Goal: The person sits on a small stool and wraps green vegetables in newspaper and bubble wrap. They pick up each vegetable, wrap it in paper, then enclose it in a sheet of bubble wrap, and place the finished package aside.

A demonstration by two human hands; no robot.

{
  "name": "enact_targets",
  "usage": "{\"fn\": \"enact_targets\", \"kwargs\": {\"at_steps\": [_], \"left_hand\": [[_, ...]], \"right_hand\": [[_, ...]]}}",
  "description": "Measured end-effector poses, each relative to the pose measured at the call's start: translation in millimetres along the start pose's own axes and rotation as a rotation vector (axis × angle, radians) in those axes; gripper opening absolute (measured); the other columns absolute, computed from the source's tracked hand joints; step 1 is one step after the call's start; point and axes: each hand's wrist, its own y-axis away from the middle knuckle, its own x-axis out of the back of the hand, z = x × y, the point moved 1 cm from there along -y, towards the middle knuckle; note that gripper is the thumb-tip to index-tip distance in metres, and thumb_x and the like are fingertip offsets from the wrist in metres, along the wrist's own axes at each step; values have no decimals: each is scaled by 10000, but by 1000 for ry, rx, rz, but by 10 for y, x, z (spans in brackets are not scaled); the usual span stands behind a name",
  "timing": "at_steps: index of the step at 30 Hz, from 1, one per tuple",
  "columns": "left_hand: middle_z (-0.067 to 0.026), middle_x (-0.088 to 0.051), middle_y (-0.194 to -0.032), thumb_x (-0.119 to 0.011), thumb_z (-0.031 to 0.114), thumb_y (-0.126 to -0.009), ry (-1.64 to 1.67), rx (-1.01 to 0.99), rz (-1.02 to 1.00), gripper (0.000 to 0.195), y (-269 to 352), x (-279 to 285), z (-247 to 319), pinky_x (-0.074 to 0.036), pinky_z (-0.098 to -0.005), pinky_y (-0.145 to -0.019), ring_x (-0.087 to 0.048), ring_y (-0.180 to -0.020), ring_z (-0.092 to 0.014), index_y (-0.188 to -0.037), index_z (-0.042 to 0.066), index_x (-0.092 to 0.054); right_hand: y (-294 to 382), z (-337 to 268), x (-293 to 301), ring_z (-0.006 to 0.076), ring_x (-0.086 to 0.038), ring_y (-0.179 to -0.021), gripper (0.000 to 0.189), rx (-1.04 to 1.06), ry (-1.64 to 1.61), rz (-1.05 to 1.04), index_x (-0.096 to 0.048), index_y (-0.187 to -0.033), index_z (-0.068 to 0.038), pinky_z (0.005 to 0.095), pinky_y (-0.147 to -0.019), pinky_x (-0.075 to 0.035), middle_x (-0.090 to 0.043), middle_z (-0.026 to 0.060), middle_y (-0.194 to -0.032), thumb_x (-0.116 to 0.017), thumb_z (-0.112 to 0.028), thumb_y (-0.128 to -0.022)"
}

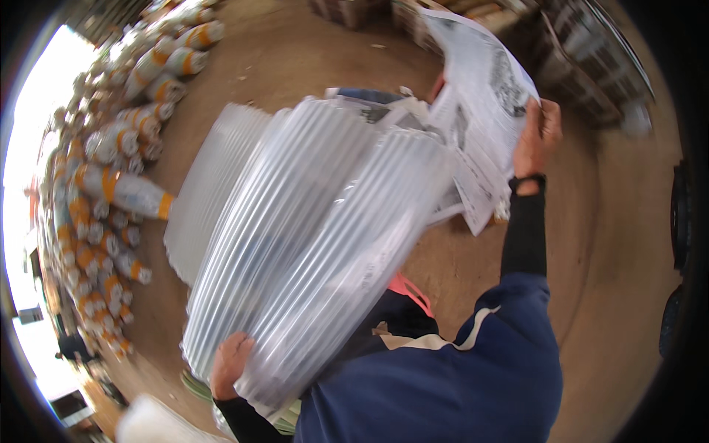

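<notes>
Two loosely curled corrugated clear plastic sheets (293, 221) lie across the middle of the head view, in front of my body. My left hand (234, 360) rests at their near lower edge, gripping there; its fingertips are partly hidden. At the upper right my right hand (537, 133), with a dark band at the wrist, holds the edge of a large printed paper sheet (482, 72). More printed paper (479, 188) hangs below it, beside the far end of the plastic. Another flat corrugated sheet (213, 177) lies beyond the curled ones, to the left.
Many rolls wrapped in clear film with orange tape (133, 191) are piled along the left. Stacked, strapped goods (581, 61) stand at the upper right. A white bundle (160, 423) lies at the lower left. Brown floor (604, 266) shows between them.
</notes>
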Motion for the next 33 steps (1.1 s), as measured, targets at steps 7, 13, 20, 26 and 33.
{"fn": "enact_targets", "kwargs": {"at_steps": [7, 13, 20, 26, 33], "left_hand": [[-189, -693, -969, -610, 329, -990, -83, -170, 128, 295, -40, -193, -135, -514, -508, -808, -646, -942, -434, -1015, 46, -690], [-160, -710, -1011, -565, 396, -1037, -80, -87, 79, 362, 29, -84, 179, -532, -441, -834, -683, -985, -358, -1112, 64, -684], [-179, -723, -1063, -548, 425, -1065, 1572, -29, 413, 788, 0, 81, 111, -547, -397, -890, -693, -1059, -235, -1652, 64, -164], [-110, -721, -919, -657, 37, -915, 1303, 0, 614, 933, 93, 95, -204, -545, -337, -756, -679, -794, -186, -1665, 44, -103], [-191, -725, -964, -774, 123, -835, 373, 198, 621, 962, 256, 58, -242, -569, -428, -795, -728, -857, -337, -1636, 64, -244]], "right_hand": [[468, -1480, -863, 279, -696, -1122, 60, 382, -389, -731, -560, -1038, -14, 358, -984, -518, -691, 233, -1304, -614, -27, -1015], [1615, -2637, -1396, 364, -715, -1081, 188, 708, -362, -1228, -607, -924, -50, 387, -871, -584, -697, 227, -1285, -732, 22, -804], [2717, -3113, -1468, 348, -745, -940, 268, 648, -503, -1414, -622, -930, -66, 382, -739, -613, -703, 203, -1281, -782, 32, -738], [2844, -3370, -1608, 407, -640, -1262, 219, 504, -434, -2125, -647, -1060, -45, 449, -989, -562, -573, 253, -1458, -761, -161, -913], [3023, -2439, -2411, 476, -150, -1560, 738, 832, 61, -1944, -371, -1609, -166, 615, -1242, -144, -208, 262, -1681, -496, -584, -1013]]}}
